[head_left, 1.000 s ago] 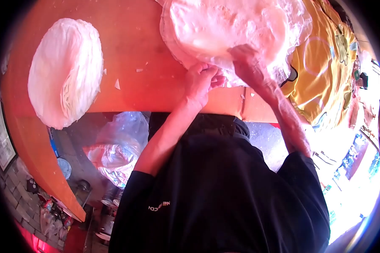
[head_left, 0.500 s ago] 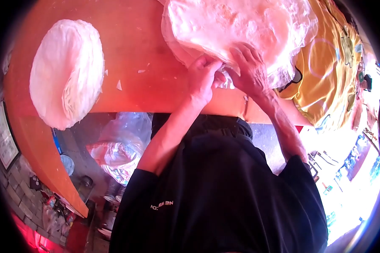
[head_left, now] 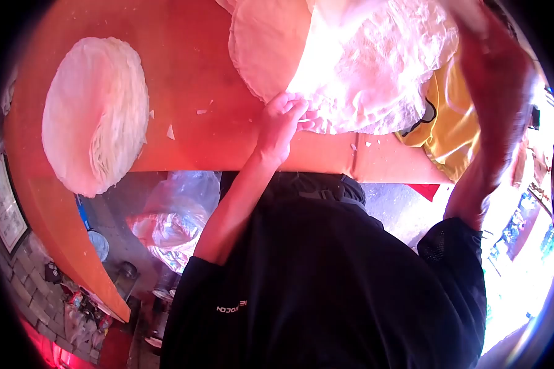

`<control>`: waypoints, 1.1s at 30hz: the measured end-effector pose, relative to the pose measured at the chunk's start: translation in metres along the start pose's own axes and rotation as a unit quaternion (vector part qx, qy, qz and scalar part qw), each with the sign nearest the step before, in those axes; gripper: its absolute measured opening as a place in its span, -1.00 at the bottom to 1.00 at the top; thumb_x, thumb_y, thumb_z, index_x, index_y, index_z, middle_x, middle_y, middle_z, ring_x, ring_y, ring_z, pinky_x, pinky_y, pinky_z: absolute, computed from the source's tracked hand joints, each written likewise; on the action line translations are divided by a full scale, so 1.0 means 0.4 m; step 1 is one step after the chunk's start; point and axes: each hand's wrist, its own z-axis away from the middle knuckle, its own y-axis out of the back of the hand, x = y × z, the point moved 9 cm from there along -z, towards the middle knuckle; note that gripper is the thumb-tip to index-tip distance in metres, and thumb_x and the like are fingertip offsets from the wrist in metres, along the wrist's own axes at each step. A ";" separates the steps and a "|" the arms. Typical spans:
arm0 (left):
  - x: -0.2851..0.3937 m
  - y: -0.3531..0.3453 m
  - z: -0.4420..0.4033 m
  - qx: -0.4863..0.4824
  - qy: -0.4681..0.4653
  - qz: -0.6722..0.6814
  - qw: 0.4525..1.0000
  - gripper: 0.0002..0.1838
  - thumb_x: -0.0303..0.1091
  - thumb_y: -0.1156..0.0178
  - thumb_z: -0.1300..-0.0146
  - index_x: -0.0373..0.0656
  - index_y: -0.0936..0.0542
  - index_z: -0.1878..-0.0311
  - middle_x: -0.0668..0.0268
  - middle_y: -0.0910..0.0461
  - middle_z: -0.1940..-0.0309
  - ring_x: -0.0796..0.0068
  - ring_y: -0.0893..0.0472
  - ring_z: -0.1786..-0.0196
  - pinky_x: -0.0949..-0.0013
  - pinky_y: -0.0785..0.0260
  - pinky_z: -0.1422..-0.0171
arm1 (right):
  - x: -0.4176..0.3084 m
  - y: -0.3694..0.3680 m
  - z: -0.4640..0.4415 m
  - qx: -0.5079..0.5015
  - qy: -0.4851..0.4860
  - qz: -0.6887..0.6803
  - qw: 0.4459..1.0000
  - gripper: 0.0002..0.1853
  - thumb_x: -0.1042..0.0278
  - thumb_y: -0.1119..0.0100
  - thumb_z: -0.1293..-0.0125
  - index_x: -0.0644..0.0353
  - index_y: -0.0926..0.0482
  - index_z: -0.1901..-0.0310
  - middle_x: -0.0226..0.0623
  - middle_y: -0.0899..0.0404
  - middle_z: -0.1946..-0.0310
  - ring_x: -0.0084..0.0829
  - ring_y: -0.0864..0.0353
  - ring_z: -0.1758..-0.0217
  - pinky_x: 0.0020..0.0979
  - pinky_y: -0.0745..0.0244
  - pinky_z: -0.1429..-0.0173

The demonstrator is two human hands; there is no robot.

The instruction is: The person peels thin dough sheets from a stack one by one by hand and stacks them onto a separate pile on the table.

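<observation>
A wide pile of thin, pale flatbread sheets [head_left: 381, 80] lies on the orange table. My left hand [head_left: 276, 128] is closed at the pile's near edge, its fingertips pinching the rim of a flatbread sheet. At the upper right, my right hand [head_left: 489, 49] is raised high and smeared by motion, so its fingers do not show clearly. Strong glare washes out the middle of the pile near a smooth round sheet [head_left: 268, 46]. On the left of the table sits another stack of flatbread sheets [head_left: 95, 117], its upper layers folded over.
Small broken flakes [head_left: 170, 132] are scattered over the orange table [head_left: 184, 74]. A yellow cloth [head_left: 452, 123] lies by the pile's right side. Below the table edge stands a clear plastic bag [head_left: 175, 215]. The table's curved left arm [head_left: 80, 246] extends toward me.
My right hand has left the pile's near edge and swung up and to the right. My left hand has shifted slightly left and down. The smooth round sheet is now more exposed.
</observation>
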 end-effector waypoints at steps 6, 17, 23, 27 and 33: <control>0.090 -0.070 -0.006 -0.024 -0.111 -0.038 0.993 -0.55 -0.41 -0.13 -0.31 -0.27 -0.33 -0.24 0.19 -0.57 0.12 0.39 -0.63 0.11 0.39 -0.54 0.13 | 0.009 -0.208 0.011 -0.209 0.051 -0.057 0.975 -0.81 0.36 -0.21 -0.11 0.26 -0.55 0.57 -0.10 -0.50 0.66 -0.18 -0.52 0.55 -0.16 -0.37 0.42; 0.065 0.092 0.015 0.142 -0.037 -0.048 0.988 -0.57 -0.36 -0.12 -0.32 -0.34 -0.35 -0.19 0.14 -0.60 0.17 0.33 -0.66 0.16 0.35 -0.52 0.13 | 0.158 0.070 -0.234 0.038 0.110 0.248 0.962 -0.63 0.30 -0.24 -0.18 0.37 -0.51 0.04 0.02 -0.55 0.07 -0.17 -0.53 0.04 -0.25 -0.46 -0.01; 0.016 0.094 0.048 0.129 0.007 -0.012 0.992 -0.64 -0.36 -0.17 -0.30 -0.32 -0.41 -0.09 0.15 -0.60 0.18 0.36 -0.66 0.16 0.39 -0.52 0.16 | -0.042 -0.348 0.215 -0.315 0.082 -0.050 0.944 -0.84 0.53 -0.07 -0.10 0.11 -0.61 0.32 -0.18 -0.60 0.52 -0.22 -0.64 0.45 -0.25 -0.54 0.33; 0.003 0.061 0.025 0.094 0.046 0.051 0.993 -0.70 -0.34 -0.17 -0.30 -0.26 -0.43 -0.03 0.18 -0.61 0.18 0.34 -0.67 0.17 0.36 -0.51 0.09 | -0.034 -0.412 0.332 -0.370 -0.036 -0.175 0.912 -0.84 0.52 -0.07 -0.10 0.14 -0.62 0.29 -0.12 -0.60 0.48 -0.09 -0.62 0.40 -0.18 -0.52 0.31; -0.044 0.044 0.071 0.080 0.096 0.016 0.992 -0.72 -0.32 -0.16 -0.31 -0.22 -0.45 -0.01 0.19 -0.63 0.22 0.34 -0.69 0.23 0.42 -0.52 0.25 | -0.007 -0.380 0.359 -0.313 0.027 -0.139 0.939 -0.85 0.49 -0.13 -0.03 0.20 -0.61 0.32 -0.08 -0.57 0.48 -0.07 -0.60 0.35 -0.16 -0.50 0.23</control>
